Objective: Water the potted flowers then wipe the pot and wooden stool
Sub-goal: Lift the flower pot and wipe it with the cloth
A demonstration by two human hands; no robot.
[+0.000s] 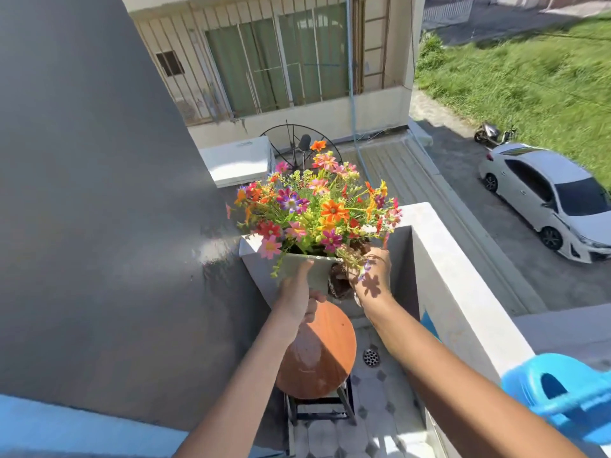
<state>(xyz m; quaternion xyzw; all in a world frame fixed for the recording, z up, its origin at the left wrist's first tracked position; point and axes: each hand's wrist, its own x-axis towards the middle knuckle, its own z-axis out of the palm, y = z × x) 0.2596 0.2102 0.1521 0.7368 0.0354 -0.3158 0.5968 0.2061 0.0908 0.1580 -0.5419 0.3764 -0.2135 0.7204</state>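
1. Your fingers (pixel 310 264) on the left hand (pixel 296 299) are wrapped around the near-left side of the pot (pixel 314 271), thumb up along its wall, gripping it.
2. Your right hand (pixel 372 280) is closed against the pot's right side, where dark soil or roots show at a corner; its fingertips are hidden behind the pot and trailing stems.
3. The pot is pale and square-rimmed, held in the air between both hands, tilted slightly.
4. The flowers (pixel 317 209) fill the pot in a dense bunch of orange, pink, red and purple blooms.
5. The wooden stool (pixel 319 355), with a round reddish-brown seat, stands below and nearer than the pot, not touching it. The seat looks glossy.
6. A blue watering can (pixel 562 395) sits at the near right, on the white balcony wall (pixel 463 292).
7. A floor drain (pixel 371 357) lies just right of the stool on the tiled floor.
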